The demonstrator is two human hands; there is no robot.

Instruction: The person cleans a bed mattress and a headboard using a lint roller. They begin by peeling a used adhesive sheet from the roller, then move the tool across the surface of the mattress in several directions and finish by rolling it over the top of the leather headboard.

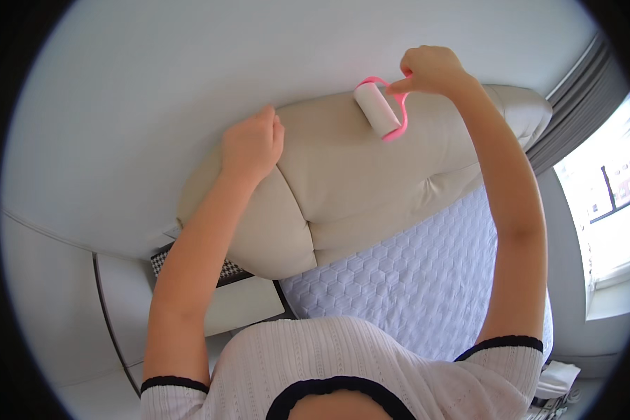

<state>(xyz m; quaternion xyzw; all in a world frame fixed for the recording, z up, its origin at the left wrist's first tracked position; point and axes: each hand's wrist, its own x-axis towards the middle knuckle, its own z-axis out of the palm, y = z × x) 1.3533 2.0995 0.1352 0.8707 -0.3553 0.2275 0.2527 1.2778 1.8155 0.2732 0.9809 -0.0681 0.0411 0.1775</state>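
My right hand [433, 71] grips the handle of a lint roller with a pink plastic frame and a white roll [377, 109]. The roll lies against or just over the upper part of a beige padded headboard [357, 157], near its top edge. Most of the handle is hidden inside my fingers. To the left, my left hand [253, 142] is curled at the headboard's top edge, by a vertical seam. Its fingertips are turned away, so whether they hold the edge does not show.
A bed with a pale quilted mattress cover [399, 278] spans the space below the headboard. At the lower left is a nightstand [244, 304] beside a houndstooth-patterned item [231, 269]. A grey curtain [583, 105] and a bright window [609, 210] are on the right.
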